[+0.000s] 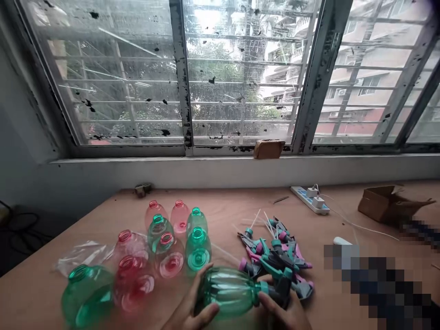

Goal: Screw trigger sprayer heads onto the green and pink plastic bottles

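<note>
A clear green spray bottle (228, 291) lies on its side in the air between my hands, low in the middle of the view. My left hand (195, 302) is wrapped round its base end. At the neck, my right hand (282, 307) closes its fingers round the teal collar (263, 288) of a dark grey spray head (283, 286), which sits at the bottle's mouth. Whether the collar is fully threaded I cannot tell. Just behind my right hand lies a heap of loose spray heads (275, 256) in grey, teal and pink, several with white tubes.
Several open pink bottles (170, 261) and green bottles (87, 298) stand to the left, beside a clear plastic bag (84, 256). A power strip (309, 200) and a cardboard box (388, 206) lie at the back right. Behind the table (220, 197) is a window.
</note>
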Demonstrator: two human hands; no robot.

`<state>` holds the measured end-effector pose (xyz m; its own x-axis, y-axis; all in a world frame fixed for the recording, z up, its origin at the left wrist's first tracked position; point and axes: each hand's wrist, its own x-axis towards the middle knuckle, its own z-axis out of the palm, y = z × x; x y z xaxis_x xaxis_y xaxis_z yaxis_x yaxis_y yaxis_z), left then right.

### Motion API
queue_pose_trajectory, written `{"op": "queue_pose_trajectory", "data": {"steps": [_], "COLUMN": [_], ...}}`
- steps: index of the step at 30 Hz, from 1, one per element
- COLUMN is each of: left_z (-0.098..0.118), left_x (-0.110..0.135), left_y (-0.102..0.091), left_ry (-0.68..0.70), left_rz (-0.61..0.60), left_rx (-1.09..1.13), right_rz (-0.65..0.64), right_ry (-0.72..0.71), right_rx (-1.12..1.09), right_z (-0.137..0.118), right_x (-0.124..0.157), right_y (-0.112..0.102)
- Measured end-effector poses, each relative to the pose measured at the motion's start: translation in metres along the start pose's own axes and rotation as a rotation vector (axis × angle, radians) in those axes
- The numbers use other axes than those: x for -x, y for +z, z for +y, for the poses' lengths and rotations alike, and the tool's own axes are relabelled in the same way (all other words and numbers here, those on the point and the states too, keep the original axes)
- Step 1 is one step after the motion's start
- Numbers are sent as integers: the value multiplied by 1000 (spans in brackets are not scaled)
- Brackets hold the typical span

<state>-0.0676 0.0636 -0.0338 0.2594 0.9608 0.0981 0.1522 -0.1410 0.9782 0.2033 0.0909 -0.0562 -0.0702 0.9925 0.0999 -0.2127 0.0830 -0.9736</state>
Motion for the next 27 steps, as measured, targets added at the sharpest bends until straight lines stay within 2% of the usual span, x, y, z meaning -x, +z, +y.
{"op": "queue_pose_trajectory", "data": {"steps": [3,7,11,15,21,27], "left_z": [14,23,22,20,21,18], "left_x": [4,7,7,5,3,4], "left_y": [3,7,6,5,7,6], "left_ry": [12,31,3,5,86,125], "left_rz": [-54,-43,12,15,5,3], "left_rx": [27,-113,-195,-231,-326,-372], "right_rz": [-66,-92,-81,-129,-117,-86], "right_ry": [56,33,37,52,15,11], "right_rx": [-47,-99,-111,-101,-170,-145], "right_z": [-4,-8,-12,-14,-22,-23], "right_x": [-2,-7,-7,-2,2,1], "right_y": [3,6,5,2,5,8]}}
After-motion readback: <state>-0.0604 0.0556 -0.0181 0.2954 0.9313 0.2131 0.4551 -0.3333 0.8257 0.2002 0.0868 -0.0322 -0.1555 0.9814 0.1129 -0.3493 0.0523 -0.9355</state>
